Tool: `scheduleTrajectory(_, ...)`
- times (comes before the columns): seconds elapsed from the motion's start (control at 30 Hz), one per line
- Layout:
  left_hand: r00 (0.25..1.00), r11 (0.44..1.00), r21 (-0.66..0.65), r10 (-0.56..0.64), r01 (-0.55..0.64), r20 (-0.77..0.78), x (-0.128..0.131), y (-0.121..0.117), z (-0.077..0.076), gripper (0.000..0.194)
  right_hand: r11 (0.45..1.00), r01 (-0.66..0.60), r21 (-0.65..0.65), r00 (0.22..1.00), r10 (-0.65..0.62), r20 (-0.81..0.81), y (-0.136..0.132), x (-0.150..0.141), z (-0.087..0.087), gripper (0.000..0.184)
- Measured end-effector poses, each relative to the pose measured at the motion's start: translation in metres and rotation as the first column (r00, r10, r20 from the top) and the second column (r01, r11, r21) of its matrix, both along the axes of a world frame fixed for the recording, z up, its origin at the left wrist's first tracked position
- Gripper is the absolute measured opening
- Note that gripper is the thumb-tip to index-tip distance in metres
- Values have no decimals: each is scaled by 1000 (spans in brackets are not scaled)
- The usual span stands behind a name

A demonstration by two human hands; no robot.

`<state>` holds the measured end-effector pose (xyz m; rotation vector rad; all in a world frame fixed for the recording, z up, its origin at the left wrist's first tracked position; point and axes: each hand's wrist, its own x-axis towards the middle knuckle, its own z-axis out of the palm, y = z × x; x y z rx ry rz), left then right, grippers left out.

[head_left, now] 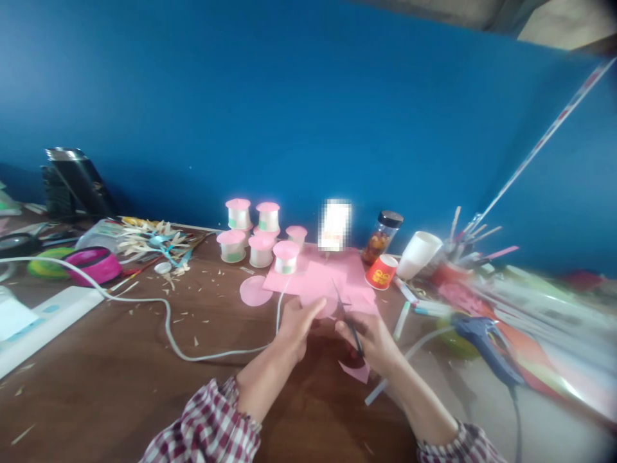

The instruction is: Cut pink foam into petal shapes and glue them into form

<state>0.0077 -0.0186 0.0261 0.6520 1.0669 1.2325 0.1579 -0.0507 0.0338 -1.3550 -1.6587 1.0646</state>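
My left hand [297,325] pinches a piece of pink paper [324,302] just above the brown table [144,360]. My right hand [369,339] is closed on a pair of scissors [348,316] whose blades point up into that paper. A small pink offcut [355,371] lies under my right hand. More pink sheets [328,273] lie just beyond the hands, with a cut pink disc [255,290] to their left. Both sleeves are red-and-white plaid.
Several small white cups with pink lids [260,241] stand behind the sheets. A red paper cup [381,271], a jar [383,236] and a white cup [420,254] are at right. A blue glue gun [482,337] lies at right; its white cable [168,321] crosses the table. Wood shavings and a pink bowl [94,263] are left.
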Motion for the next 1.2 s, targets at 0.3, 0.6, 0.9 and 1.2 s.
scheduleTrajectory(0.3, 997, 999, -31, -20, 22, 77, 0, 0, 2, 28, 1000, -3, 16, 1000, 3, 26, 0, 0, -4, 37)
scheduleTrajectory(0.6, 991, 994, 65, -91, 84, 102, 0, 2, -14, 32, 1000, 3, -3, 1000, -3, 14, -1, -3, 1, 39)
scheduleTrajectory(0.9, 990, 994, 64, -95, 88, 104, 0, 1, -15, 36, 1000, -12, -16, 1000, 11, -17, -1, 0, -3, 38)
scheduleTrajectory(1.2, 993, 996, 48, -77, 73, 86, -1, 2, -13, 32, 999, -37, 19, 999, 38, -18, 1, 1, -4, 37)
